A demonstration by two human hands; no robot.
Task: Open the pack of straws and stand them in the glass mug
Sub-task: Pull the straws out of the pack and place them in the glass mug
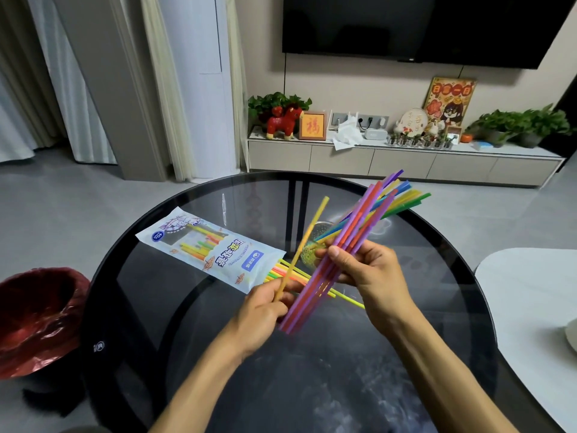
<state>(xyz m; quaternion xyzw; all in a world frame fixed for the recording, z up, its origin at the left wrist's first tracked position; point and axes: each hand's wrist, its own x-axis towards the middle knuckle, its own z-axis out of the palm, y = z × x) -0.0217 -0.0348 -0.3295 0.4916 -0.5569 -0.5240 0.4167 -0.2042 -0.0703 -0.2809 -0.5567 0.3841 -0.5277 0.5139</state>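
My right hand (371, 273) grips a bundle of coloured straws (359, 232) above the round glass table; the bundle slants up to the right. My left hand (265, 307) pinches the lower end of a single yellow straw (307, 239), beside the bundle's bottom end. The white straw pack (215, 248) lies open on the table at the left, with several straws (299, 276) sticking out of its right end. The glass mug (315, 245) stands behind the bundle and is mostly hidden by the straws and my right thumb.
The dark glass table (312, 370) has a black rim. A bin with a red liner (37, 317) stands on the floor at the left. A white table (537, 307) edges in at the right. A TV cabinet with plants and ornaments (406, 157) runs along the far wall.
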